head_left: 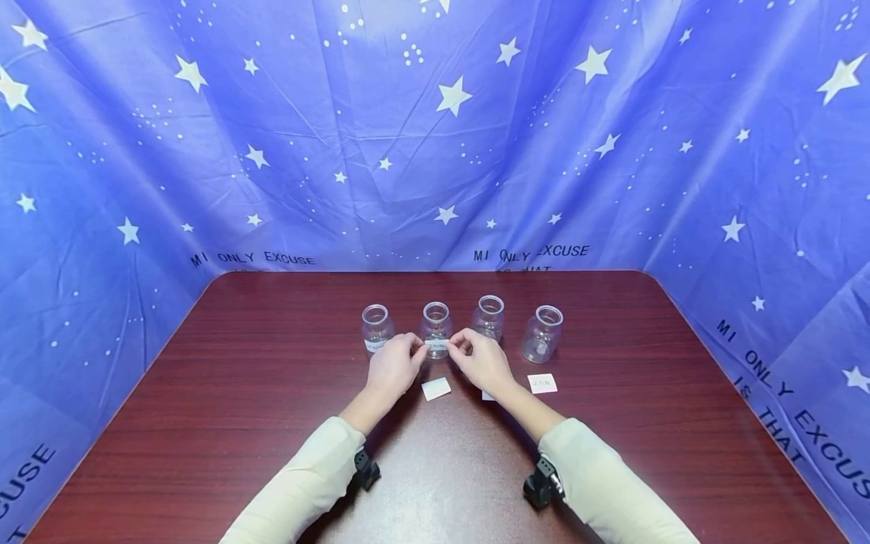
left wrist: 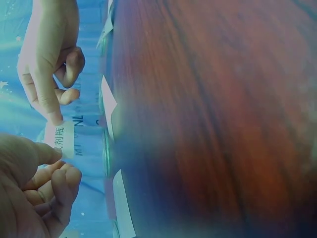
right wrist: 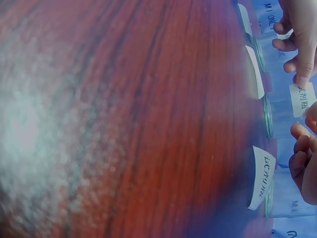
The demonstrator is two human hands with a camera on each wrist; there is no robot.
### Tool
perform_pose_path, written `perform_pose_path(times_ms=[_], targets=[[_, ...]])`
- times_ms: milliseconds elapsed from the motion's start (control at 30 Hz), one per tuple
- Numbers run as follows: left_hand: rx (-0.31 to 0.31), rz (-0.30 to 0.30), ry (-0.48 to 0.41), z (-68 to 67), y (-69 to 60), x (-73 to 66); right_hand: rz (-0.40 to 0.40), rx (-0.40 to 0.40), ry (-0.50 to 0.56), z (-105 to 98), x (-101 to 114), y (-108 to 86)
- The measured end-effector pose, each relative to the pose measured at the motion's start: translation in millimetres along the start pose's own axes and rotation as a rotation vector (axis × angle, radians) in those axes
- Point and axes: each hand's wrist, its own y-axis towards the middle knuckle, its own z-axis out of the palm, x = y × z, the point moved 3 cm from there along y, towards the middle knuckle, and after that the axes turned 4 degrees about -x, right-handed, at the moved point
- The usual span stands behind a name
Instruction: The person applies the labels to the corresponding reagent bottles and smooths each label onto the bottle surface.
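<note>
Both hands meet at the front of the second glass jar from the left (head_left: pixel 436 313), with a small white label (head_left: pixel 437 344) (left wrist: pixel 67 140) (right wrist: pixel 302 101) stretched between their fingertips. My left hand (head_left: pixel 394 366) (left wrist: pixel 25 181) pinches the label's left end. At its right end, my right hand (head_left: pixel 484 364) (right wrist: pixel 308 158) pinches it between thumb and finger. Dark handwritten characters show on the label in both wrist views. The label lies across the jar's front; whether it sticks to the glass, I cannot tell. The other fingers of both hands are bent and hold nothing.
The leftmost jar (head_left: pixel 376 317) carries a white label, partly behind my left hand. Two more jars (head_left: pixel 491 306) (head_left: pixel 544 332) stand to the right. White cards (head_left: pixel 436 388) (head_left: pixel 542 384) lie in front on the brown table (head_left: pixel 238 363), another partly under my right wrist.
</note>
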Motion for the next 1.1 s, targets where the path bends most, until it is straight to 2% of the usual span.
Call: perform_pose_path(times_ms=[433,900,1100], targets=[[0.037,-0.027,-0.056,0.6,2.2,2.5,0.015,-0.019,0.008,1.5,-3.7,-0.6],[0.054,0.000,-0.119,4.6,4.7,5.9,0.055,0.063,0.042,6.6,1.1,4.1],[0.049,-0.015,-0.117,4.1,4.9,5.4,0.019,0.040,0.050,5.1,-0.4,5.3]])
